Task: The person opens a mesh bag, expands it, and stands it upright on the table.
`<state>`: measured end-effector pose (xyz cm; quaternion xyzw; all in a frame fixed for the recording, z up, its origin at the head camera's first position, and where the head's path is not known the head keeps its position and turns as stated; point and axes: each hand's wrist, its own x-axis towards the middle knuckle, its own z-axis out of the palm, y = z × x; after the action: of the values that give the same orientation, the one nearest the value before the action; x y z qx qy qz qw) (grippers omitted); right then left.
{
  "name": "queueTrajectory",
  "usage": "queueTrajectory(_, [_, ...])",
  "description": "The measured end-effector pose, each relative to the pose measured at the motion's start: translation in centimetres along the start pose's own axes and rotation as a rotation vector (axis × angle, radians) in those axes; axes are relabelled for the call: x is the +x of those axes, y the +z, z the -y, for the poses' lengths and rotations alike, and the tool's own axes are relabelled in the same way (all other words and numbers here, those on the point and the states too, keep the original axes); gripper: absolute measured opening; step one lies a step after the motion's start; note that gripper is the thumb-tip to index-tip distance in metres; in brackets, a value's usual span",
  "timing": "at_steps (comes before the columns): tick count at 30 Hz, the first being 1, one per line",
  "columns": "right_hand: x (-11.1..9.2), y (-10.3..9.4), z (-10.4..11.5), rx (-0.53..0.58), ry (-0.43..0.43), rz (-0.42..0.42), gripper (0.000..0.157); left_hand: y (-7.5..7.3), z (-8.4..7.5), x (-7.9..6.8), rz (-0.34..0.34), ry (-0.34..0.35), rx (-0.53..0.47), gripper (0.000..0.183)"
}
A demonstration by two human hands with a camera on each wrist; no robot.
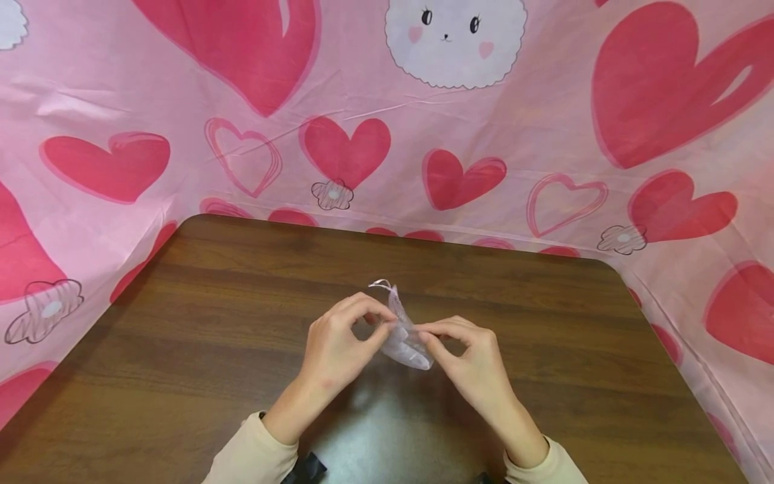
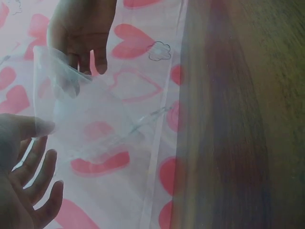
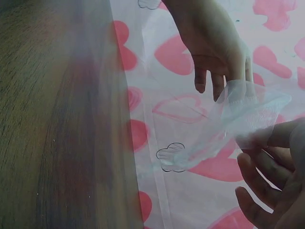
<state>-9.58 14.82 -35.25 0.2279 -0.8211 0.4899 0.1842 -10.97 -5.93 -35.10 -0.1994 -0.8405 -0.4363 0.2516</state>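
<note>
Pink heart-print cloth [image 1: 357, 81] round far edge and sides, brown wood-grain table [image 1: 211, 349], rounded corners, left hand [image 1: 338, 343] and right hand [image 1: 474, 356] both pinching sheer pouch [image 1: 406, 351] above it

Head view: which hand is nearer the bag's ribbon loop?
The left hand: the pale ribbon loop sticks out just beyond it. The right hand pinches the sheer bag farther from that loop.

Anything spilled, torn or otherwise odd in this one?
Nothing stands out. The sheer drawstring pouch is pinched by the left hand and right hand, with no visible tear; no spill shows on the wood-grain tabletop. The heart-print backdrop has only slight creases.
</note>
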Motion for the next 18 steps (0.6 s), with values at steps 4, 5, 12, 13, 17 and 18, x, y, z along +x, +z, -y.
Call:
queueTrajectory(4, [0.08, -0.03, -0.05, -0.014, -0.016, -0.036, 0.015, 0.04, -0.03, -0.06, 0.057, -0.009, -0.006, 0.020])
queueTrajectory(5, [0.07, -0.02, -0.06, -0.017, -0.019, -0.041, 0.017, 0.06, -0.03, -0.08, 0.074, -0.011, -0.007, 0.020])
queueTrajectory(12, [0.07, 0.12, -0.07, -0.081, -0.062, -0.059, 0.025, 0.16, -0.04, -0.20, 0.130, 0.005, 0.000, 0.021])
queueTrajectory(13, [0.08, 0.14, -0.08, -0.094, -0.067, -0.060, 0.025, 0.15, -0.03, -0.20, 0.132, 0.008, 0.001, 0.021])
queueTrajectory(17, [0.11, 0.25, -0.14, -0.136, -0.089, -0.061, 0.027, 0.13, 0.00, -0.20, 0.142, 0.033, 0.020, 0.023])
queueTrajectory(18, [0.13, 0.27, -0.17, -0.143, -0.093, -0.063, 0.027, 0.13, 0.01, -0.21, 0.144, 0.042, 0.029, 0.024])
